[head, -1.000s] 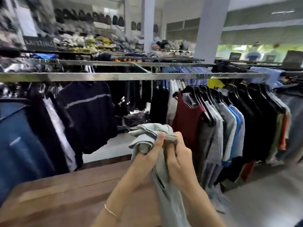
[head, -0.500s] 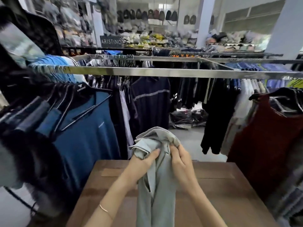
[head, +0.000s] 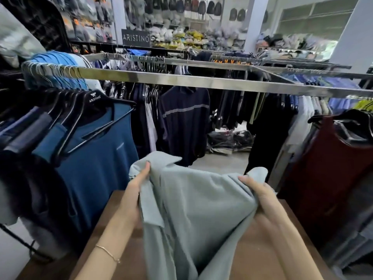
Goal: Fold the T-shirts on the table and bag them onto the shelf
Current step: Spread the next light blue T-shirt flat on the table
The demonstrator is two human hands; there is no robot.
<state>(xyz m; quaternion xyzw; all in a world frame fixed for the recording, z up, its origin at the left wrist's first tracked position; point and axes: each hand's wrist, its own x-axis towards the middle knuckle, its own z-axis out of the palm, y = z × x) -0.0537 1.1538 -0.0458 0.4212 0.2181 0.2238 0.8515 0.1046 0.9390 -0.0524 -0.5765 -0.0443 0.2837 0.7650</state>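
**Both hands hold the grey shirt spread above the table**

Both of my hands grip the pale grey-green cotton T-shirt [head: 199,211] by its upper edge. My left hand [head: 134,190] pinches the fabric at the left, just below the collar flap, fingers curled into the cloth and a thin gold bracelet [head: 109,253] on that wrist. My right hand [head: 262,197] clutches a bunch of fabric at the right, with a small peak of cloth standing up above my fingers. Between my hands the shirt is stretched wide and hangs down over the near middle of the brown wooden table [head: 262,249]. To the left, a teal-blue T-shirt on a black hanger [head: 94,154] hangs close by the table. To the right hangs a dark red sleeveless top [head: 327,174]. Beyond the table a long silver metal clothes rail [head: 181,79] runs across, with a navy striped shirt [head: 183,122] under it and a black "ARISTINO" sign [head: 135,38] far behind.
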